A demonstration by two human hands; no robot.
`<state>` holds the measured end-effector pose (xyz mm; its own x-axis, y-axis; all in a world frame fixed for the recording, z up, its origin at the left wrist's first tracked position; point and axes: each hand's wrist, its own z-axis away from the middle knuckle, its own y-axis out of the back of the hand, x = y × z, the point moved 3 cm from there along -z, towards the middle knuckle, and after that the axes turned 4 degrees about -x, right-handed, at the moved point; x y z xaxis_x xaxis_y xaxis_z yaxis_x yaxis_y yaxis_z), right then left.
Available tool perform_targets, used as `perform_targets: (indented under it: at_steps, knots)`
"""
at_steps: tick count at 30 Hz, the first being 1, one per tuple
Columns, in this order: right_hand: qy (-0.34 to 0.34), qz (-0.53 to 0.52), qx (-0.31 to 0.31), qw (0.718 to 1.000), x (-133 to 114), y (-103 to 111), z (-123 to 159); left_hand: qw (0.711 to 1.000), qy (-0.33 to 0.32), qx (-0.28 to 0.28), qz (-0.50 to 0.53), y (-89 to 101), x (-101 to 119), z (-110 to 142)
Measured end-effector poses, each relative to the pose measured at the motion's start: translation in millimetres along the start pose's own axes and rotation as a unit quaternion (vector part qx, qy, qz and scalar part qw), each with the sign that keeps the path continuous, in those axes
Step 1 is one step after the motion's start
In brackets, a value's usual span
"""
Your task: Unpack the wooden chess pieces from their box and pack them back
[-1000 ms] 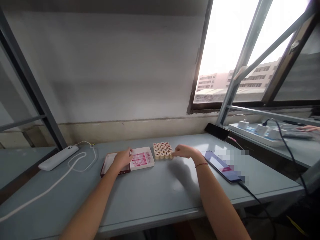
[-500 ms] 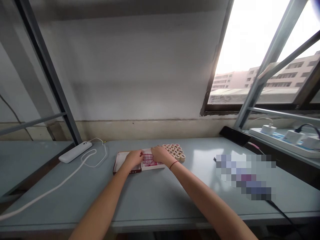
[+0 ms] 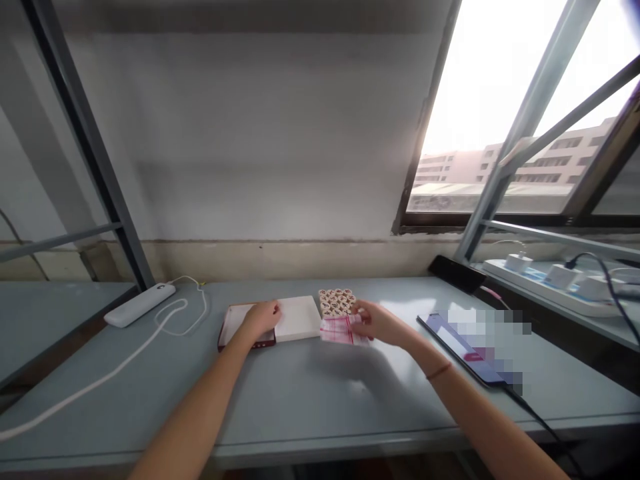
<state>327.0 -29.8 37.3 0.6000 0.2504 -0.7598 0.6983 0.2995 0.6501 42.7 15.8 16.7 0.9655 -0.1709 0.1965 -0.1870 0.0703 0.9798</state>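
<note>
My right hand [image 3: 377, 323] pinches a folded paper chessboard [image 3: 336, 329] with red lines on white, held just above the table at the front of the chess pieces. Those round wooden Chinese chess pieces [image 3: 337, 301] sit side by side in a compact block. Left of them lies a shallow white box tray [image 3: 299, 319], bare inside. Against its left side is the other box half, a dark red box part [image 3: 263, 343] with a pale inside. Fingers curled, my left hand [image 3: 263, 319] grips the box where the two halves meet; its fingertips are partly hidden.
A tablet-like device [image 3: 463, 353] with a black cable lies at right. Behind it are a dark phone [image 3: 456, 273] and a white power strip [image 3: 550, 280] with plugs. At left rests a white power bank-like block [image 3: 140, 305] beside a white cable [image 3: 100, 383].
My right hand has lifted the paper chessboard out of the white tray and carried it right, in front of the pieces. My left hand stays at the box. The view has shifted slightly.
</note>
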Motion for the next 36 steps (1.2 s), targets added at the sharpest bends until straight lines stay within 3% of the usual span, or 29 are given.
perform_targets:
  at_steps: [5,9,12,15,18,21,23,28,31,36]
  knots:
    - [-0.034,0.158,0.051,0.986,28,-12,3,1.0,-0.004,0.006,-0.002,-0.2,-1,0]
    - [-0.049,0.205,0.072,0.975,26,-8,5,1.0,0.003,0.018,0.003,-0.6,-6,-4]
    - [-0.039,0.248,0.164,0.954,11,-4,6,0.999,0.014,0.04,0.003,7.6,-3,-6]
    - [0.085,0.287,0.204,0.932,-20,-16,4,0.995,0.009,0.099,-0.003,26.7,12,2]
    - [0.285,0.339,0.145,0.885,-53,-51,1,0.99,-0.078,0.115,-0.021,38.9,35,26]
    - [0.389,0.369,0.113,0.836,-66,-92,-1,0.981,-0.178,0.065,-0.052,28.3,48,58]
    - [0.424,0.37,0.082,0.823,-65,-114,-2,0.975,-0.208,0.043,-0.068,13.1,46,75]
    - [0.342,0.33,0.072,0.877,-52,-126,-10,0.972,-0.225,-0.008,-0.068,-16.5,36,88]
    - [0.31,0.313,0.069,0.895,-50,-121,-12,0.968,-0.248,-0.017,-0.047,-18.2,41,87]
    - [0.301,0.306,0.083,0.899,-53,-117,-9,0.964,-0.266,-0.015,-0.004,-13.5,45,86]
